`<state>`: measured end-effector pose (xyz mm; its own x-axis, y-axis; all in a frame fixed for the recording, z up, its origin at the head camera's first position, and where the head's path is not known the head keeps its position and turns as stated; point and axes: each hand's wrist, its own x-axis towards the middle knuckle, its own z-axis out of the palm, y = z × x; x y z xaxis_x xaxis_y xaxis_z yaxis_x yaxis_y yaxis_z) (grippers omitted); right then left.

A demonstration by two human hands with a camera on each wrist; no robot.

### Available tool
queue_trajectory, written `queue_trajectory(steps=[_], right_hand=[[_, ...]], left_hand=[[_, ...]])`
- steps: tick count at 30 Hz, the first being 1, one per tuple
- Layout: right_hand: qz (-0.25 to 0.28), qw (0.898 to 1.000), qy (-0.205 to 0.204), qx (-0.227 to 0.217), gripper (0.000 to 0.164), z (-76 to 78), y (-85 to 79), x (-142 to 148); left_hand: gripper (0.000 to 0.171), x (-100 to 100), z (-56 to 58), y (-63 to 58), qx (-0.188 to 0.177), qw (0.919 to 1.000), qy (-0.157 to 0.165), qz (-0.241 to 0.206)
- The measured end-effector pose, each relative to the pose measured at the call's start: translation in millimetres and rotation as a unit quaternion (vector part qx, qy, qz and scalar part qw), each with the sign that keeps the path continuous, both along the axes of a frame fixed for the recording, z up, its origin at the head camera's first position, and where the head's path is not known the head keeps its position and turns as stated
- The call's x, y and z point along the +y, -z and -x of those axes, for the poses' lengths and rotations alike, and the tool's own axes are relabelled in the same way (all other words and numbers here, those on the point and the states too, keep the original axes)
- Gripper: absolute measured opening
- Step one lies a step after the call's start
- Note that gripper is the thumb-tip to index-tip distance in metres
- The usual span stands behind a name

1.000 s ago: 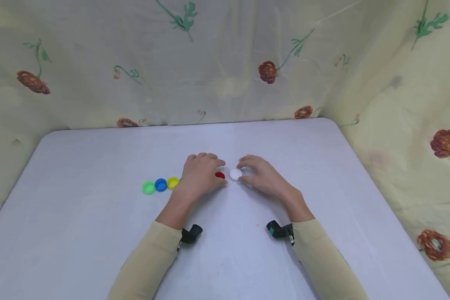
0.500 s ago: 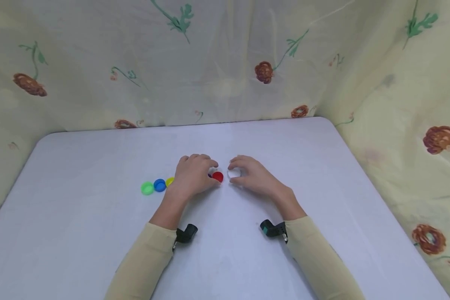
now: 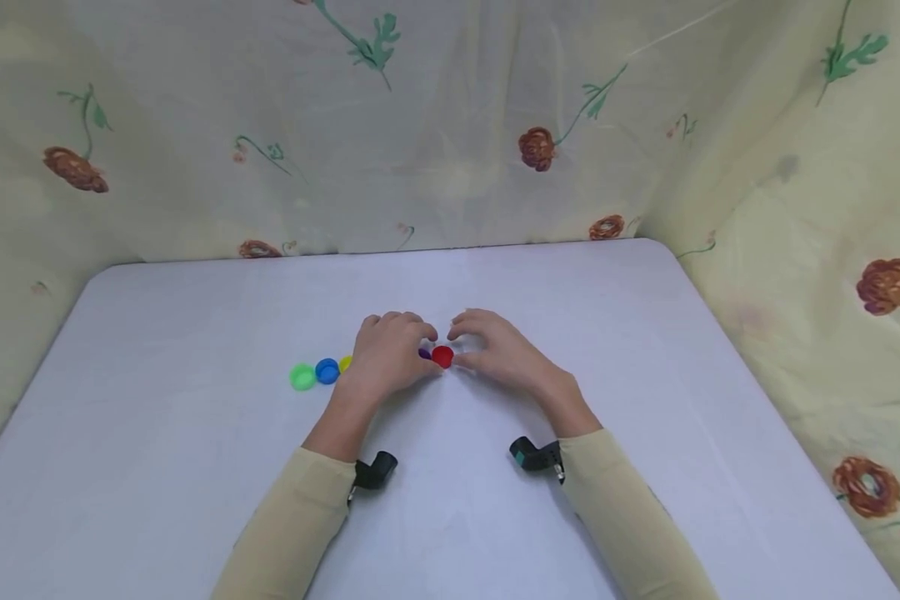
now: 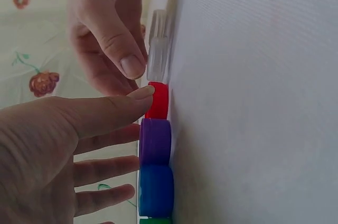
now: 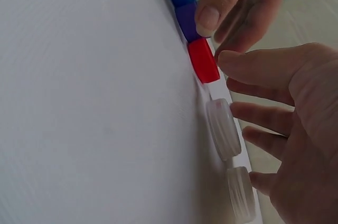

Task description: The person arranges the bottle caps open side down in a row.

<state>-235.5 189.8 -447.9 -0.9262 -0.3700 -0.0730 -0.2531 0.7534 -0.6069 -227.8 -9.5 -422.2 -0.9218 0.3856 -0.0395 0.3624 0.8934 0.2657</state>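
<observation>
"Centre lot?"

"Red bottle cap (image 3: pixel 442 357), one, on the worktop (image 3: pixel 450 517), between the left hand (image 3: pixel 392 354) and the right hand (image 3: pixel 506 354). Adjoining it: purple bottle cap (image 4: pixel 157 142), then dark blue bottle cap (image 4: pixel 156 191)."

"Fingers?"

"Left: spread apart, nothing clamped; whether the thumb touches the red one, I cannot tell. Right: also apart, arched around the first clear cap (image 5: pixel 223 129) and second clear cap (image 5: pixel 241 195); contact uncertain."

"Gaps?"

"One, narrow, red to first clear, seen from the right wrist."

"Remaining stock?"

"Row's left end: light green bottle cap (image 3: pixel 303 377), bright blue bottle cap (image 3: pixel 327 371), yellow bottle cap (image 3: pixel 346 363), the last partly hidden."

"Hazards?"

"My estimate, three. Row knocked crooked: cause, a left thumb leaning on the red. Clear caps skidding askew: cause, an uneven push, being round and probably light. Hands colliding: cause, thumbs working so close together."
</observation>
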Motion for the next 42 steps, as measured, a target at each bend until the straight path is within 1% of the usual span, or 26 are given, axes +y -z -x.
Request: queue_trajectory(steps=[3,8,12,21,32,42], right_hand=[[0.002,1.000,-0.009,0.005,0.030,0.7,1.7,-2.6],[-0.017,0.999,-0.024,0.024,0.028,0.5,1.8,-7.9],[-0.026,0.999,-0.025,0.028,0.028,0.6,1.8,-9.8],[-0.016,0.999,-0.034,0.036,0.025,1.2,2.6,-10.5],[0.002,1.000,-0.023,0.020,0.020,0.5,2.6,-9.5],[0.034,0.999,-0.008,-0.001,0.015,1.9,2.0,-5.5]], left_hand=[[0.046,0.9,0.1,0.4,0.001,1.0000,0.004,0.000],[0.041,3.2,1.6,1.5,0.012,0.9999,0.009,0.006],[0.041,4.1,2.2,2.6,0.015,0.9998,0.006,0.011],[0.038,4.3,3.2,5.4,0.020,0.9997,0.004,0.017],[0.035,4.8,3.8,5.6,0.025,0.9996,0.009,0.012],[0.034,4.9,3.4,3.9,0.019,0.9997,0.008,-0.011]])
